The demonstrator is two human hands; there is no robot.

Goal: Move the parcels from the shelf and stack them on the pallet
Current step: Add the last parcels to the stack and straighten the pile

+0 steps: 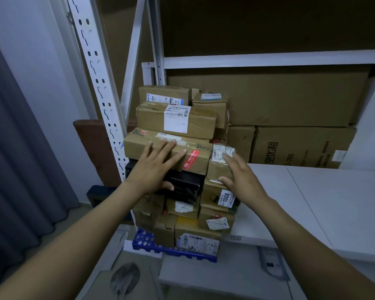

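A tall stack of several brown cardboard parcels rises from a blue plastic pallet (145, 243) in the middle of the view. My left hand (154, 165) lies flat, fingers spread, on the front face of a long parcel with a red sticker (195, 161), thumb against a black box (182, 185) below it. My right hand (240, 176) rests open on a small taped parcel with a white label (218, 163) at the stack's right side. More labelled parcels (178, 120) sit higher on the stack.
A white metal shelf upright (95, 68) stands left of the stack, and a white shelf board (333, 191) runs to the right. Large cardboard cartons (301, 146) fill the back. A grey curtain (15, 148) hangs at the left.
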